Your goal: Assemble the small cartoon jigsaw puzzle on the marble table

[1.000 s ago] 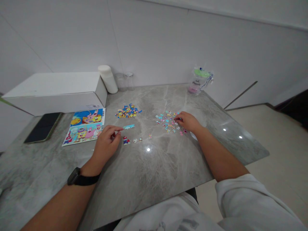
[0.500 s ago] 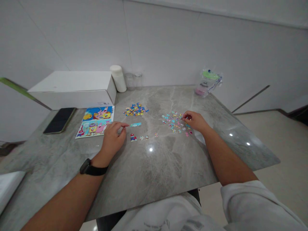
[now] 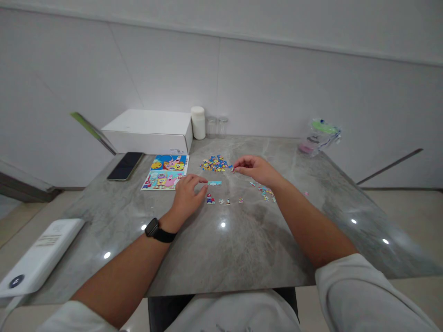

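Note:
My left hand [image 3: 189, 195] rests on the table with its fingers apart, holding nothing. Its index fingertip lies at the end of a light blue strip of joined puzzle pieces [image 3: 215, 183]. My right hand [image 3: 255, 168] pinches a small puzzle piece [image 3: 233, 170] between thumb and index finger, beside the blue and yellow pile of pieces [image 3: 215, 163]. Below the strip are a joined red and blue cluster [image 3: 210, 199] and several single pieces [image 3: 222, 201] in a row. Light-coloured loose pieces [image 3: 266, 192] are partly hidden under my right forearm.
A cartoon picture sheet [image 3: 162, 180] lies left of my left hand, with a phone [image 3: 125, 166] beyond. Along the wall stand a white box [image 3: 148, 138], a white bottle [image 3: 198, 123] and two glass jars [image 3: 212, 128]. A plastic bag [image 3: 316, 137] sits back right; a white device [image 3: 43, 256] front left.
My right hand has moved left from the light-coloured loose pieces to near the strip, carrying a puzzle piece. My left hand stays by the strip. The camera view has turned left.

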`<state>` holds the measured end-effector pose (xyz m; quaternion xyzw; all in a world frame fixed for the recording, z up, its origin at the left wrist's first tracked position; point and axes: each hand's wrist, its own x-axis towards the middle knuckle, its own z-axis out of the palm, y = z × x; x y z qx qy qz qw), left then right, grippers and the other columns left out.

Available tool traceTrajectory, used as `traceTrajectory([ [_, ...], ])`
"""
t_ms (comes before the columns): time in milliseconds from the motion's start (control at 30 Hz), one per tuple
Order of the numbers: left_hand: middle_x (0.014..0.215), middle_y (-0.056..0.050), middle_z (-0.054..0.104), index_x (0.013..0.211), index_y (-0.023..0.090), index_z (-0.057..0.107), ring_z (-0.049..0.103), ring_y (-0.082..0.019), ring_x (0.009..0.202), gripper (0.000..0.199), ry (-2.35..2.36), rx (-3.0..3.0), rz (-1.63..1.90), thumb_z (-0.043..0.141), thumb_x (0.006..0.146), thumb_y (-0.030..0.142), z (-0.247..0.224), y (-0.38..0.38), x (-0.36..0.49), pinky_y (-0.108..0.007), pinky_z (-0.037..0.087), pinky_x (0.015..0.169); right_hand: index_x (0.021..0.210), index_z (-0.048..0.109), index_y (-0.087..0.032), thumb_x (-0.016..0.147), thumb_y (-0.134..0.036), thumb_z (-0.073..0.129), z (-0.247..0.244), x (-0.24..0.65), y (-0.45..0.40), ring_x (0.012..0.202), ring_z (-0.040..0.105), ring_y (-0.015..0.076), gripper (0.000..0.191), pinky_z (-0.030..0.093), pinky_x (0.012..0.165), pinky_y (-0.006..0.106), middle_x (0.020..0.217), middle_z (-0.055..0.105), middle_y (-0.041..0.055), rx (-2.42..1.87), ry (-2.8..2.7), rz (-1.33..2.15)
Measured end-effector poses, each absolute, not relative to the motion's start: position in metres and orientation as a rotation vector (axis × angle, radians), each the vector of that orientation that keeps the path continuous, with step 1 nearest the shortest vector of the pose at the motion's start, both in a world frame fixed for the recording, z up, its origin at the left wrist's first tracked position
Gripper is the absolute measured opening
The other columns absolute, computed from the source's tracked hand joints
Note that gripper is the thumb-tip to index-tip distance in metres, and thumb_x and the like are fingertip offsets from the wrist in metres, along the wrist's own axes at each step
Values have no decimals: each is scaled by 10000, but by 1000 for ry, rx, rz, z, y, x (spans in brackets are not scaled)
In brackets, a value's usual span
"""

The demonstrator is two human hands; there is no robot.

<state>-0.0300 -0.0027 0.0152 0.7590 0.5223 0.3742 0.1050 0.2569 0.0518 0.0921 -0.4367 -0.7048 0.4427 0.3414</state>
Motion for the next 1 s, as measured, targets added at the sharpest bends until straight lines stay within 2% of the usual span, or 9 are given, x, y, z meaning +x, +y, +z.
traceTrajectory([
  [133, 1070, -72, 721, 1001, 232, 733, 653, -254, 1093, 177, 1452, 2137, 1201, 594, 1010, 341, 19, -2, -30, -435, 485, 1035, 929, 777, -206, 774, -470, 813, 94, 218, 60, 762, 648, 152, 308, 513, 745, 287, 823, 748, -1, -1020, -1904, 1191],
  [267, 1039, -71, 700, 962, 221, 709, 655, -234, 1056, 233, 1334, 2039, 1280, 559, 1044, 378, 19, -2, -30, -414, 500, 1021, 895, 788, -214, 794, -440, 796, 77, 201, 61, 759, 653, 158, 247, 507, 728, 288, 817, 755, 1, -978, -1938, 1220],
  [533, 1064, -70, 682, 916, 223, 712, 655, -224, 1067, 135, 1251, 1995, 1224, 675, 977, 338, 12, -1, -25, -412, 516, 1041, 877, 800, -204, 832, -376, 742, 49, 193, 53, 709, 626, 151, 187, 469, 694, 284, 757, 725, -2, -974, -2023, 1227],
  [1000, 1048, -51, 663, 854, 211, 714, 658, -202, 1048, 89, 1260, 2007, 1219, 690, 938, 230, 9, 2, -27, -390, 518, 1031, 902, 792, -184, 833, -330, 734, 38, 187, 56, 696, 618, 147, 172, 464, 678, 270, 768, 730, 4, -952, -2036, 1239],
])
